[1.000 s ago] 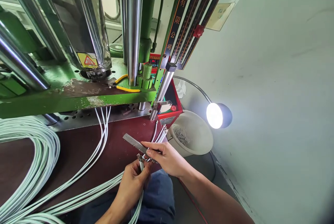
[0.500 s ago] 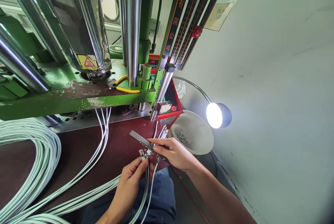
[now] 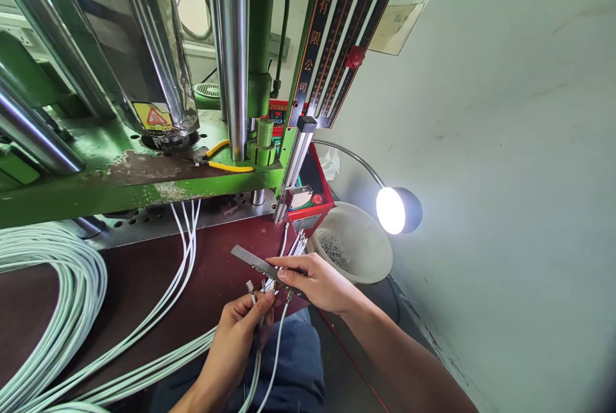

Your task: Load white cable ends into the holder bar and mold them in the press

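Observation:
My right hand (image 3: 312, 278) grips a flat metal bar (image 3: 250, 258) between thumb and fingers, its bare end pointing up and left. A white cable with a metal connector (image 3: 289, 297) hangs from the bar's lower right part. Just left of it, my left hand (image 3: 248, 317) is closed on several white cables. One cable's metal connector (image 3: 250, 286) sticks up above the fingers, and another is near the thumb. Behind the bar, more white cable ends (image 3: 299, 243) lie on the dark red table (image 3: 216, 278).
A green press (image 3: 168, 188) stands above the table, with yellow-handled pliers (image 3: 231, 167) on its ledge. Coiled white cables (image 3: 86, 278) lie at left. A pale bin (image 3: 375, 252) with scraps, a red control box (image 3: 312, 220) and a lit lamp (image 3: 391, 211) are at right.
The connectors in my left hand have spread apart, with one now standing further left. The view has shifted slightly; my right hand still holds the bar.

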{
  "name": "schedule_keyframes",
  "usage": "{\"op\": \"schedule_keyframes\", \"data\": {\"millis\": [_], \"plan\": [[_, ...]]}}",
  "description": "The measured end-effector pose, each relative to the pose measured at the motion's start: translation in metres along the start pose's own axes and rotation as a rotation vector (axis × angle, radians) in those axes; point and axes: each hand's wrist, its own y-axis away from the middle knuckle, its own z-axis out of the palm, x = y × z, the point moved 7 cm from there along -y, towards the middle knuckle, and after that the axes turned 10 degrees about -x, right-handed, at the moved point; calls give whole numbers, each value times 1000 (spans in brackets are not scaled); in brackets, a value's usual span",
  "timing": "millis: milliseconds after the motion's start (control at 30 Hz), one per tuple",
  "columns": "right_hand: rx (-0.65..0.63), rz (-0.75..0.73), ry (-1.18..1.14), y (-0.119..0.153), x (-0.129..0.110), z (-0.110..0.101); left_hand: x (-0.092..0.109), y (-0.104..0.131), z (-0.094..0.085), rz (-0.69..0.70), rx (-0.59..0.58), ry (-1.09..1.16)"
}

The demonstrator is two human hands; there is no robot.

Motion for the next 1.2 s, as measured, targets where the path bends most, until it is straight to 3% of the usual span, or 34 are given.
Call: {"op": "schedule_keyframes", "data": {"millis": [367, 667, 967, 1200], "plan": [[-62, 19, 34, -2, 2, 8, 7, 5, 4, -7, 26, -62], [-33, 17, 48, -1, 3, 11, -1, -4, -5, 1, 15, -113], [9, -16, -92, -4, 10, 11, 16, 8, 0, 106, 167, -216], [49, -47, -96, -3, 3, 2, 19, 3, -2, 72, 54, -165]]}}
